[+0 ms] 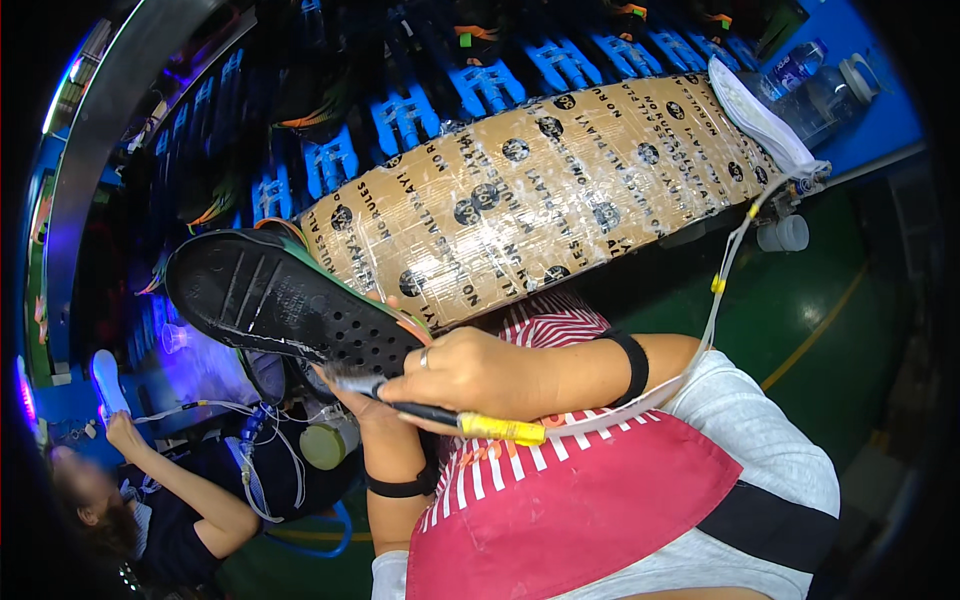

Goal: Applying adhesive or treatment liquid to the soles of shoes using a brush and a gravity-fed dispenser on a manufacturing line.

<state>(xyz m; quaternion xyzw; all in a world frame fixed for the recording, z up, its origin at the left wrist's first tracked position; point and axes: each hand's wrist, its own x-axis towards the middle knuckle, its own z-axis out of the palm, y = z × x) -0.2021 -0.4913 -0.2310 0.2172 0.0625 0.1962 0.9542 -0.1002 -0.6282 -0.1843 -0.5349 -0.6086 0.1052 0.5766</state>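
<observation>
A black shoe sole [285,300] with holes through its heel part and a green-orange edge is tilted up in front of me. My left hand [378,408] grips its heel end from below, with fingertips showing at the far edge. My right hand [465,368] is closed around a brush [420,408] with a black handle and yellow tape at its end. The brush's pale bristles lie by the heel's near edge, beside my left fingers; whether they touch the sole I cannot tell. A clear hose runs from near the taped end under my right forearm.
A cardboard-covered bench [540,190] with smears lies beyond my hands. Behind it stands a row of blue racks [490,85]. A white pad [755,120] and plastic bottles [815,95] are at the far right. A co-worker's hand [125,432] at left holds a white sole-shaped piece.
</observation>
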